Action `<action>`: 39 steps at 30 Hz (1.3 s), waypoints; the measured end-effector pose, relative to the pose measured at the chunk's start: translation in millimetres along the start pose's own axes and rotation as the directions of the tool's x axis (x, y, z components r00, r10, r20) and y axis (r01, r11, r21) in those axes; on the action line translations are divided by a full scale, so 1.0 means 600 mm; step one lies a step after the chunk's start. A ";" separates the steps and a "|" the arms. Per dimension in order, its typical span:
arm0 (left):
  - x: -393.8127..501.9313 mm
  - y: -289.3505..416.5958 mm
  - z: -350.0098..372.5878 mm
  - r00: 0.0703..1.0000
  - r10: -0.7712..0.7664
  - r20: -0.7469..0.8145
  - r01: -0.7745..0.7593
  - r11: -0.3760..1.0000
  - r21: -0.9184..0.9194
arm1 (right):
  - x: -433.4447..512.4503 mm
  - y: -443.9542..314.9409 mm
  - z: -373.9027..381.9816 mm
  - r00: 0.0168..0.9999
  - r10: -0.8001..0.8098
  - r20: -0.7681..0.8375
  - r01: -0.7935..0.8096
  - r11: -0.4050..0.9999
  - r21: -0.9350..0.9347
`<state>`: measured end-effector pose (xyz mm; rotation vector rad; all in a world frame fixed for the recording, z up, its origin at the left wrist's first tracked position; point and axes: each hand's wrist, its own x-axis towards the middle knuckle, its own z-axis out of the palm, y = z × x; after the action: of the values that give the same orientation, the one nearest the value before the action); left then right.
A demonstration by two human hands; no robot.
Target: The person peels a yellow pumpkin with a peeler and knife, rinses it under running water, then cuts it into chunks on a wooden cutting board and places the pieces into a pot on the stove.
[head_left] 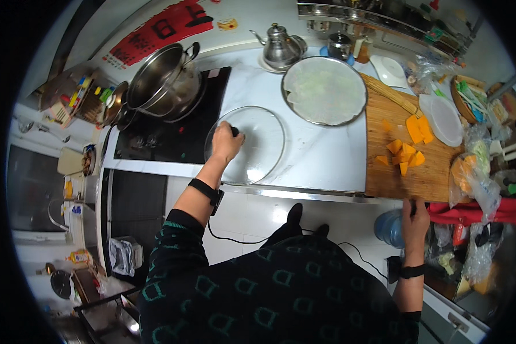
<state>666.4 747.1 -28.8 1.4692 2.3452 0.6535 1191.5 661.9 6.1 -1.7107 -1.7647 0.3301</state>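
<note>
My left hand point(228, 139) grips the black knob of a round glass lid point(260, 159), which is over the white marbled counter beside the cooktop. At the front edge of a wooden cutting board point(378, 182), my right hand point(415, 219) is closed around a dark handle; a dark blur, perhaps a knife blade, extends from it over the board. Cut orange pumpkin pieces point(406, 157) lie on the board, with larger slices point(419, 129) behind them. A round metal-rimmed tray lined with whitish cloth or paper point(327, 90) rests on the counter between lid and board.
A large steel pot point(167, 86) stands on the black cooktop point(176, 144) at left. A metal teapot point(279, 47) is at the back. Beside the board are a translucent oval lid point(440, 120) and plastic bags of vegetables point(477, 167). A blue water bottle point(389, 228) stands below.
</note>
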 end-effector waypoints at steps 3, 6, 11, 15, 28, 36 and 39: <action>0.037 -0.042 0.040 0.999 0.003 -0.036 -0.002 0.999 0.040 | 0.006 -0.031 0.003 0.996 -0.089 -0.032 0.081 0.978 -0.193; 0.070 -0.070 0.064 0.999 -0.029 -0.024 0.029 0.999 -0.015 | 0.015 -0.058 0.017 0.990 -0.141 -0.029 0.124 0.935 -0.332; 0.096 -0.087 0.078 0.999 0.016 -0.052 -0.016 1.000 0.000 | 0.019 -0.077 0.037 0.995 -0.099 -0.021 0.084 0.926 -0.368; 0.087 -0.067 0.061 0.999 -0.011 0.040 0.011 1.000 -0.001 | -0.006 -0.058 0.042 0.999 -0.004 -0.040 -0.007 0.963 -0.269; -0.133 0.306 0.165 0.687 0.503 0.524 -0.353 0.862 -0.364 | -0.111 0.158 0.038 0.642 0.673 0.368 -0.504 0.008 0.864; -0.138 0.497 0.357 0.634 0.551 0.542 -0.579 0.803 -0.138 | -0.055 0.249 0.033 0.740 0.538 0.403 -0.518 0.075 0.852; -0.135 0.529 0.382 0.612 0.554 0.564 -0.564 0.806 -0.179 | -0.030 0.261 0.036 0.683 0.568 0.459 -0.579 0.039 0.815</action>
<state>1053.1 843.3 -57.4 2.0705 1.3955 0.2226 1302.4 668.2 -108.0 -1.3081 -0.3675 1.4316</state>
